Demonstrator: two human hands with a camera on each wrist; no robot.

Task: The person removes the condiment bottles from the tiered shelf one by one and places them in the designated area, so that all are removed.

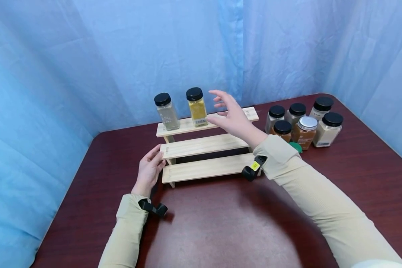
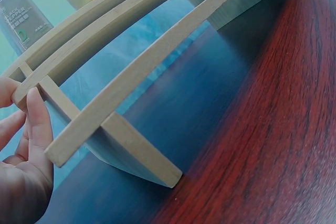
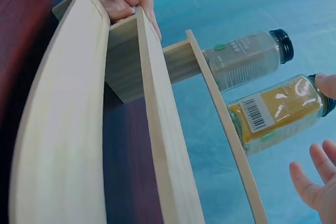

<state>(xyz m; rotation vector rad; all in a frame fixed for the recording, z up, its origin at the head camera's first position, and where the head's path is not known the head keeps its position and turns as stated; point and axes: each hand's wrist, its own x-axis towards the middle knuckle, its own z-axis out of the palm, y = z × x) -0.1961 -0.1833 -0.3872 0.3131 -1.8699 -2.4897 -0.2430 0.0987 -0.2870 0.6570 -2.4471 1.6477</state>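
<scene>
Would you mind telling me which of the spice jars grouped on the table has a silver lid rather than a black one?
It is the brown-spice jar in the front row of the group right of the wooden rack; the jars around it have black caps.

A: What fills the scene?
B: A dark reddish wooden table [image 1: 221,223], with a pale blue curtain [image 1: 87,56] hanging behind it and to the left.
A: And on the right?
B: Six spice jars [image 1: 326,134] clustered at the far right. Five have black caps, and one is a silver-lidded jar [image 1: 305,133]. A green lid [image 1: 296,147] peeks out just on their near side.
</scene>
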